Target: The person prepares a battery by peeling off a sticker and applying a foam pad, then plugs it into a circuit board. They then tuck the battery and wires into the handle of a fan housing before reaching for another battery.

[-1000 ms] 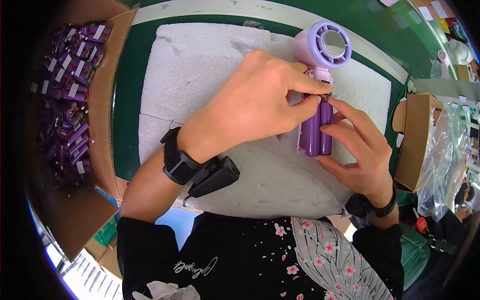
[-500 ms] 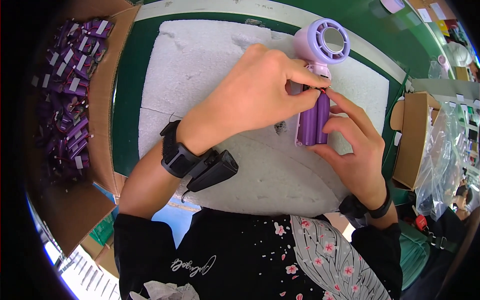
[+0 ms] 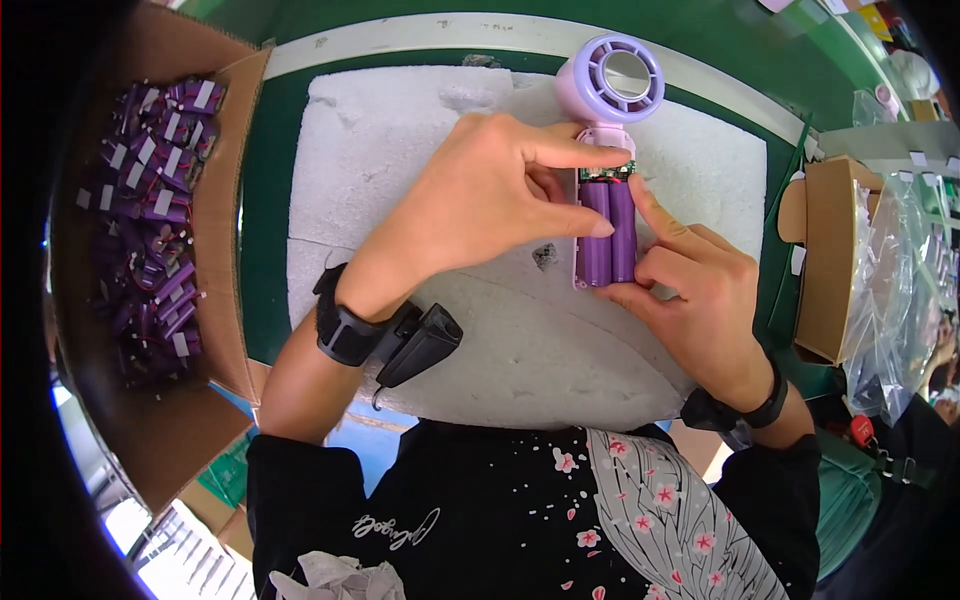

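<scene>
A lilac handheld fan [image 3: 592, 98] lies on a white foam pad with its handle open. Two purple battery cells [image 3: 609, 245] sit side by side in the handle, below a green circuit board [image 3: 597, 172] with red wires. My left hand [image 3: 480, 195] reaches over from the left, its index finger on the board's top end and its thumb on the cells; its other fingers curl behind the handle's left edge. My right hand [image 3: 700, 285] grips the handle from the right, index finger along the upper side and thumb at the bottom end.
At the left stands an open cardboard box [image 3: 225, 230] holding many purple battery packs [image 3: 150, 180]. The foam pad [image 3: 420, 130] rests on a green table [image 3: 265, 190]. To the right are a smaller carton [image 3: 828, 260] and clear plastic bags [image 3: 885, 310].
My left thumb has moved down from the wires onto the cells, leaving the circuit board in sight. The fan and both hands appear slightly further left in the view.
</scene>
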A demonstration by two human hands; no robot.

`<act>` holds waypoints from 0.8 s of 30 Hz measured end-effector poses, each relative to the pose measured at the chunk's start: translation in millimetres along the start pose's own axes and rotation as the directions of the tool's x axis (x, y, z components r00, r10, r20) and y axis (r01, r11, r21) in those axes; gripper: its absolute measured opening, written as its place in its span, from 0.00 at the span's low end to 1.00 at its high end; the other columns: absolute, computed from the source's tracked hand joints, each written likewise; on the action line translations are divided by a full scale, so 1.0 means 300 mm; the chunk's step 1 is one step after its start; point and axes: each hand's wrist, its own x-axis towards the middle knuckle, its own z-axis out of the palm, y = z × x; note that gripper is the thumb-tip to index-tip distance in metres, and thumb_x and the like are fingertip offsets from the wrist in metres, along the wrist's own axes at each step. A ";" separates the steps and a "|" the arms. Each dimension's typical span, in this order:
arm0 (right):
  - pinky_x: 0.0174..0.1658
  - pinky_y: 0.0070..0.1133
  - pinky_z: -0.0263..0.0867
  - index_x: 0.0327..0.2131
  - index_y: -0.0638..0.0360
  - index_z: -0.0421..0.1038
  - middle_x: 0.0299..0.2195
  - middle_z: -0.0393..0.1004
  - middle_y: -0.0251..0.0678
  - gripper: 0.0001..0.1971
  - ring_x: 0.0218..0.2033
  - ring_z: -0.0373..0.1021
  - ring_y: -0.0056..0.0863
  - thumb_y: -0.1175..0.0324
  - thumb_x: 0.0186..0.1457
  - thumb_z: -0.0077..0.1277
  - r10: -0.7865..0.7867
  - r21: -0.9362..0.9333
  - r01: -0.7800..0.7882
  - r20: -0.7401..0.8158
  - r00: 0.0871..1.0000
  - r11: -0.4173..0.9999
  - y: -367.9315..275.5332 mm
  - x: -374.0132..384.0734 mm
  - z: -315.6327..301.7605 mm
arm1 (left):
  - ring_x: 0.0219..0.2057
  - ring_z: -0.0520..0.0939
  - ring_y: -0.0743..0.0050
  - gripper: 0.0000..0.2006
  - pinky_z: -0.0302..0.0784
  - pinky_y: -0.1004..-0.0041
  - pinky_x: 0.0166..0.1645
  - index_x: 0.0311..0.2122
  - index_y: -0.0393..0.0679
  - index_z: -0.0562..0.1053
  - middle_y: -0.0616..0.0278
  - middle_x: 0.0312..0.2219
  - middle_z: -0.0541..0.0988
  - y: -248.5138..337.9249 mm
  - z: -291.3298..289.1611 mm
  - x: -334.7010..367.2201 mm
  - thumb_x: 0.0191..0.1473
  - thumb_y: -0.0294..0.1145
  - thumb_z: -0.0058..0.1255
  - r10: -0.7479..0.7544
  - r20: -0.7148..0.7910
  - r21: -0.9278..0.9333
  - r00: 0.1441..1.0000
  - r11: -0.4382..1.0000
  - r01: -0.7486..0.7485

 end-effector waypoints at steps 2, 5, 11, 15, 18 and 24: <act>0.26 0.19 0.68 0.15 0.60 0.67 0.51 0.72 0.40 0.19 0.23 0.71 0.26 0.66 0.24 0.71 0.003 -0.014 -0.003 -0.004 1.000 1.000 0.012 0.000 0.001 | 0.22 0.79 0.79 0.21 0.75 0.78 0.30 0.45 0.50 0.79 0.58 0.24 0.82 -0.008 0.004 0.000 0.41 0.28 0.65 -0.007 0.022 -0.022 1.000 1.000 0.008; 0.29 0.20 0.70 0.19 0.60 0.70 0.51 0.72 0.40 0.19 0.26 0.71 0.29 0.65 0.23 0.71 -0.035 0.067 0.032 0.038 0.999 0.997 0.042 0.003 0.007 | 0.24 0.79 0.82 0.24 0.75 0.80 0.31 0.47 0.51 0.78 0.59 0.26 0.82 -0.017 0.012 -0.003 0.39 0.27 0.67 -0.071 0.002 -0.142 0.997 0.987 0.071; 0.34 0.21 0.70 0.28 0.61 0.74 0.43 0.75 0.40 0.17 0.30 0.72 0.31 0.68 0.32 0.69 -0.032 0.235 0.068 -0.156 0.987 0.970 0.055 0.041 0.009 | 0.25 0.78 0.84 0.24 0.75 0.80 0.32 0.47 0.49 0.78 0.59 0.31 0.83 -0.005 0.018 -0.008 0.39 0.26 0.67 -0.076 0.011 -0.166 0.997 0.983 0.076; 0.35 0.21 0.70 0.31 0.63 0.74 0.35 0.75 0.38 0.14 0.32 0.73 0.30 0.72 0.39 0.66 0.071 0.373 0.009 -0.202 0.977 0.928 0.053 0.055 0.034 | 0.27 0.79 0.79 0.24 0.76 0.78 0.33 0.45 0.47 0.78 0.59 0.34 0.82 0.019 0.040 -0.022 0.38 0.27 0.67 -0.020 -0.030 -0.098 0.999 0.995 0.017; 0.34 0.21 0.69 0.31 0.64 0.75 0.30 0.73 0.37 0.10 0.31 0.73 0.28 0.76 0.42 0.64 0.081 0.380 0.004 -0.208 0.975 0.925 0.042 0.056 0.037 | 0.28 0.81 0.72 0.23 0.77 0.76 0.35 0.44 0.45 0.78 0.58 0.36 0.81 0.035 0.061 -0.025 0.36 0.27 0.68 0.050 -0.045 -0.012 0.998 0.999 -0.050; 0.31 0.21 0.68 0.28 0.63 0.75 0.29 0.73 0.38 0.08 0.27 0.71 0.31 0.78 0.41 0.63 0.174 0.448 -0.085 -0.163 0.971 0.890 0.021 0.047 0.027 | 0.36 0.81 0.55 0.24 0.77 0.70 0.39 0.43 0.42 0.78 0.51 0.41 0.79 0.021 0.080 -0.029 0.35 0.26 0.67 0.215 -0.038 0.128 0.976 0.970 -0.208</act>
